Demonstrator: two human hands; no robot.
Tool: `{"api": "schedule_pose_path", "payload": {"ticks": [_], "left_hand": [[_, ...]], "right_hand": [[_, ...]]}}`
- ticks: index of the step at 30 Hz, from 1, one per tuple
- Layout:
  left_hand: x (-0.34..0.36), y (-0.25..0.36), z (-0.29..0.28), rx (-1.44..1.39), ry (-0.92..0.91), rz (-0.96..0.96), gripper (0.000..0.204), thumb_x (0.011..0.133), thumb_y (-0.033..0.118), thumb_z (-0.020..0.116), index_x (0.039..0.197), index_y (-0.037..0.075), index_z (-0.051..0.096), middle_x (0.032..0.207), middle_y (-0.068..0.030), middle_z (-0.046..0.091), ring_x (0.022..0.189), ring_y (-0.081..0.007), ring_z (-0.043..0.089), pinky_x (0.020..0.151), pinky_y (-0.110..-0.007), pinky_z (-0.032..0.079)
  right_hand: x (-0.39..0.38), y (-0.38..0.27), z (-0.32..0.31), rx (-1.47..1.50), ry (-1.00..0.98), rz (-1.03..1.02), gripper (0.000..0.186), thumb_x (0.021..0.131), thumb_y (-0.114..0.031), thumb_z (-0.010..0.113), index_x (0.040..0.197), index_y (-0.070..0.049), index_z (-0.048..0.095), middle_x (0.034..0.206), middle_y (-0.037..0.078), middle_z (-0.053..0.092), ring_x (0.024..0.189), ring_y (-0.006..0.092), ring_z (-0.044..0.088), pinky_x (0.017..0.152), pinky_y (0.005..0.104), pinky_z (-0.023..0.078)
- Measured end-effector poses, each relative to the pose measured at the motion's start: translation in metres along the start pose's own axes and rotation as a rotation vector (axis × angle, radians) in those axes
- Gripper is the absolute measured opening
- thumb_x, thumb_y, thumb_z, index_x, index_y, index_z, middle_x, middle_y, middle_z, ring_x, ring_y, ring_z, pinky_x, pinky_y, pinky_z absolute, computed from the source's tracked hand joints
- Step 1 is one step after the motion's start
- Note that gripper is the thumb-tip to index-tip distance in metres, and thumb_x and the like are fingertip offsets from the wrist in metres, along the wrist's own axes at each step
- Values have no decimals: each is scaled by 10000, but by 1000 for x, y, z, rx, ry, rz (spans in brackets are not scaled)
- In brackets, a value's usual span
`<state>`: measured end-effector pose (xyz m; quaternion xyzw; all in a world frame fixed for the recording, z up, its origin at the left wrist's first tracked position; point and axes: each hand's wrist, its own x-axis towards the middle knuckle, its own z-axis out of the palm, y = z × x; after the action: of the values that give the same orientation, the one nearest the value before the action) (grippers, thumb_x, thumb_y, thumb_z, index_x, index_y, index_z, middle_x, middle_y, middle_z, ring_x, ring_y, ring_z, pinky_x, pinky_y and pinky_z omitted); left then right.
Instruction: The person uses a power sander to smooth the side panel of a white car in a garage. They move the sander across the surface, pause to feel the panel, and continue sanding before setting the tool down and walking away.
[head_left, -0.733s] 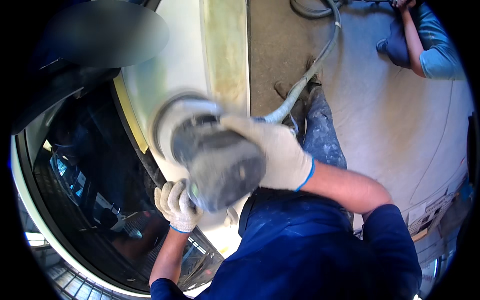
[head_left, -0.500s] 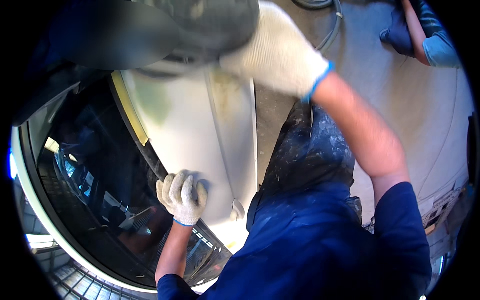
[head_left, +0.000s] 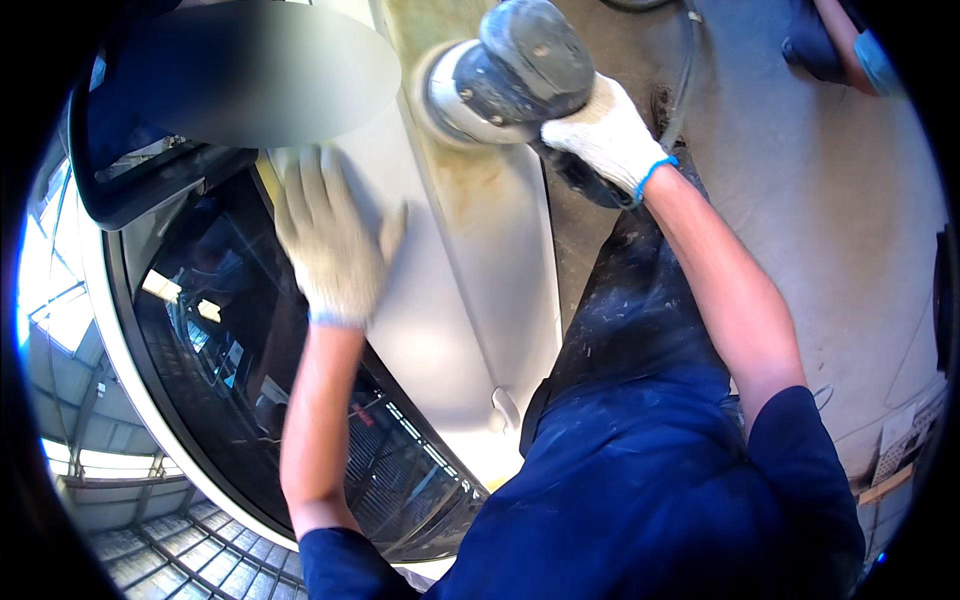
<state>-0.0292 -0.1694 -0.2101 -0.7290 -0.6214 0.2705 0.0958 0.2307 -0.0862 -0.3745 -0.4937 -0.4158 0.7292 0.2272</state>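
Clasping, with one gloved right hand [head_left: 602, 132], one black-and-grey sander [head_left: 538, 60] on the side of one door [head_left: 430, 290] away from the window [head_left: 215, 330]. Holding one gloved left hand [head_left: 332, 235] spread, thumb out, over the door's window side. Visible at the door's near end: one handle [head_left: 506, 408].

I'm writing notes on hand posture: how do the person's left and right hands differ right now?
The left hand is open, its fingers extended; the right hand is closed around the disc sander. The left hand is over the pale vehicle door, beside the dark side window; the right hand is farther from that window, near the door's opposite edge. Both wear off-white, blue-edged gloves.
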Motion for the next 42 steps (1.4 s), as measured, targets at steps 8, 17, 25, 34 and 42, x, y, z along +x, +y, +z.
{"api": "schedule_pose_path", "payload": {"ticks": [8, 17, 25, 34, 42], "left_hand": [[32, 2, 39, 253, 13, -23, 975, 948, 677, 598, 1581, -48, 438, 1638, -252, 437, 1538, -429, 374, 1288, -537, 240], [-65, 10, 34, 45, -214, 83, 1043, 926, 665, 630, 1627, -55, 352, 1721, -244, 305, 1588, -426, 289, 1314, -534, 187], [55, -21, 49, 292, 126, 35, 938, 965, 671, 602, 1580, -18, 444, 1635, -216, 457, 1488, -413, 443, 1252, -553, 304], [-110, 23, 29, -20, -309, 81, 1026, 900, 613, 688, 1623, -38, 365, 1718, -204, 330, 1615, -374, 256, 1326, -492, 185], [-195, 2, 3, -180, -149, 24, 585, 906, 332, 718, 1435, 94, 647, 1531, -109, 572, 1414, -352, 493, 1222, -534, 346]], "right_hand": [[-33, 67, -33, -93, -4, 90, 488, 792, -107, 777, 1247, 34, 669, 1158, 143, 771, 1066, 221, 714, 1004, 357, 551], [-53, 59, -53, -108, 61, 53, 488, 786, -70, 775, 1246, 45, 663, 1130, 123, 763, 1035, 191, 698, 977, 349, 564], [-27, 42, -46, -143, 12, -6, 342, 808, -84, 757, 1116, 58, 713, 953, 63, 766, 840, 129, 691, 815, 321, 586], [-19, -1, 2, -98, -73, -202, 244, 837, -61, 778, 1051, 55, 752, 913, 2, 753, 832, 66, 637, 747, 284, 558], [-61, 1, 68, -256, -137, -436, 475, 833, -234, 829, 1253, -96, 654, 1024, 230, 745, 1022, 440, 720, 875, 475, 600]]}}
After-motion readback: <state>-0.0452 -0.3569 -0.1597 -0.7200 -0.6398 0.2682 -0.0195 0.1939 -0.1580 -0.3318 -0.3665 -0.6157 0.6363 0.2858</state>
